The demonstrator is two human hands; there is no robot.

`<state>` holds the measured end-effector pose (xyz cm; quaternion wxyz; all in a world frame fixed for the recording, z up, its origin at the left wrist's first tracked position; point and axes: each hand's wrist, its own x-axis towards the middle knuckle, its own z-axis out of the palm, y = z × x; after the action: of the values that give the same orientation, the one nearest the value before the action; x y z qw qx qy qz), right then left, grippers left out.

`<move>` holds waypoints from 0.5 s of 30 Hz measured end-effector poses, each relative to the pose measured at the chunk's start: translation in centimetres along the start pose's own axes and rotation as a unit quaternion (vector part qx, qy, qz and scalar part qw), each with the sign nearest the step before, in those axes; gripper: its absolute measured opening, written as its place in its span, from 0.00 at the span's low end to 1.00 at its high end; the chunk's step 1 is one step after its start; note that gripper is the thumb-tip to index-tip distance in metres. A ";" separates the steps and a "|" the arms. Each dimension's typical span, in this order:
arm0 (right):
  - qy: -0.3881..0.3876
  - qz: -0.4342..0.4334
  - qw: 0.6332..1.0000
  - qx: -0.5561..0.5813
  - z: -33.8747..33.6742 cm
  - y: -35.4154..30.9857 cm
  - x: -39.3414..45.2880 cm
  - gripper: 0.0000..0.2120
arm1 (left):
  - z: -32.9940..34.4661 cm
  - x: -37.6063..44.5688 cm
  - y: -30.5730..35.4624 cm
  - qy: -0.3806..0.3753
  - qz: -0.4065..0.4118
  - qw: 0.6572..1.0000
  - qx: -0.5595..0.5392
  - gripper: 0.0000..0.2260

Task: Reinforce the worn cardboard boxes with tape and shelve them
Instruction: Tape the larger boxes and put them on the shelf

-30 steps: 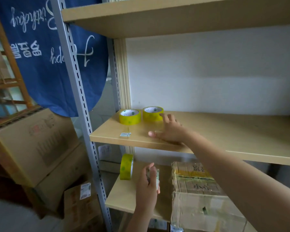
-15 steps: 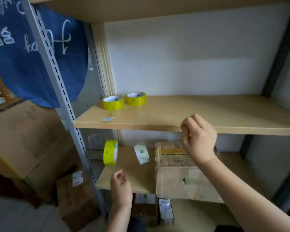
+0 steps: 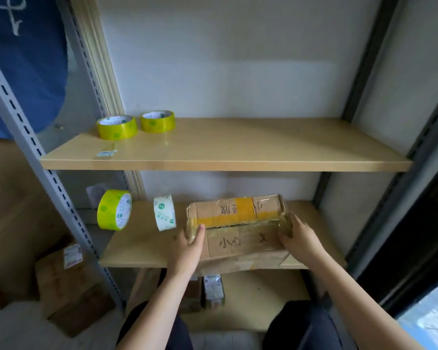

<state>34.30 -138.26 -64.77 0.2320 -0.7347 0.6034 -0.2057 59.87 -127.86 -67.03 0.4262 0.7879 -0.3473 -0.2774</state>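
Head view: cardboard box (image 3: 238, 223) sits on the lower shelf (image 3: 142, 246), front edge overhanging a bit, top w/ handwriting and yellow + clear tape. Left hand (image 3: 187, 248) grasps the box's left front corner, thumb up along the side. Right hand (image 3: 300, 239) grasps the right end, fingers curled over the taped edge. Both grips clamped on the box. Left of it on the same shelf: white tape roll (image 3: 165, 212) standing on edge, just beside the box; yellow tape roll (image 3: 114, 210) also on edge, further left. Upper shelf (image 3: 238, 147) has 2 yellow rolls lying flat at back left (image 3: 116, 127) (image 3: 157, 121) and a small label (image 3: 106, 153) nr front edge.
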 end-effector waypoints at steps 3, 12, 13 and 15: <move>-0.003 0.030 1.000 -0.003 0.2 0.5 -1.0 0.18 | 0.5 -0.1 -0.6 -0.003 -0.024 0.999 0.044 0.26; 0.058 0.055 0.994 0.070 2.5 0.0 -1.7 0.17 | 1.0 -0.6 -1.3 0.007 0.019 1.000 0.019 0.19; 0.044 0.060 0.995 0.071 2.3 0.0 -1.6 0.19 | 0.8 -0.7 -1.4 -0.010 0.005 1.000 0.007 0.17; -0.001 0.080 0.992 0.093 2.1 0.3 -1.4 0.22 | 0.5 -1.0 -1.5 -0.050 -0.020 0.998 -0.015 0.15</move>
<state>35.02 -136.73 -66.64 0.3151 -0.6593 0.6387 -0.2410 59.40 -126.71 -68.44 0.4145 0.7735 -0.3483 -0.3295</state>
